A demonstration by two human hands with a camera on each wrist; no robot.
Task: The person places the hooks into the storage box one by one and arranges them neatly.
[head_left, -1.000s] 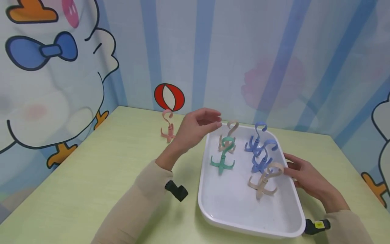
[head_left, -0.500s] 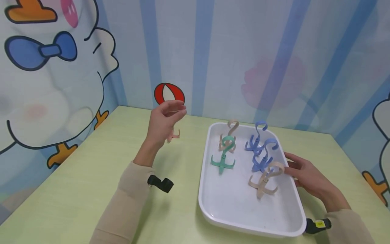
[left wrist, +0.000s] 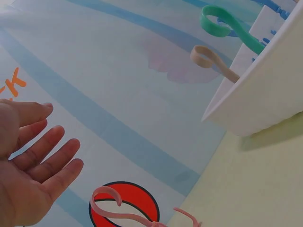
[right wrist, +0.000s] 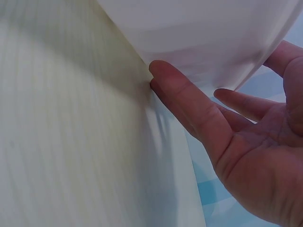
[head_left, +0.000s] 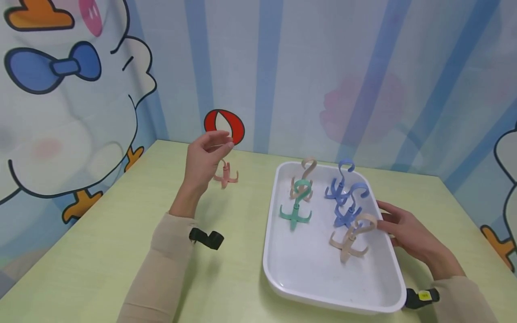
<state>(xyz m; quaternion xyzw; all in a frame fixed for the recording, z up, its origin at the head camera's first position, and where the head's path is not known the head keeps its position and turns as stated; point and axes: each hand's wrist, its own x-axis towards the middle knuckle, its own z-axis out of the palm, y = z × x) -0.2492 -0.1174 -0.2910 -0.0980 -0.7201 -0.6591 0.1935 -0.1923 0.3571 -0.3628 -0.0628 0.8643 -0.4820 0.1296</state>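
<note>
My left hand [head_left: 203,159], fingers spread and loosely bent, hovers over the table's left part with nothing in it. Close beside it stands a pink multi-prong hanging hook [head_left: 226,177]; in the head view the hand hides the hook's curved top, which shows in the left wrist view [left wrist: 111,203]. At the right, my right hand [head_left: 412,235] holds the side of a white plastic tray [head_left: 319,287], thumb over the rim and fingers against the outer wall. Inside the tray stand a green hook [head_left: 296,215], two blue hooks [head_left: 338,193] and two beige hooks [head_left: 348,244].
The pale yellow-green table [head_left: 109,251] meets a printed cloth backdrop [head_left: 299,80] at the back and sides. A cartoon bird and a red ball are printed on it. A black wrist camera [head_left: 208,237] sits on the left sleeve, another [head_left: 420,298] on the right.
My left hand has moved left from beside the tray's back left corner to the pink hook, covering its top. The right hand and the tray have stayed put.
</note>
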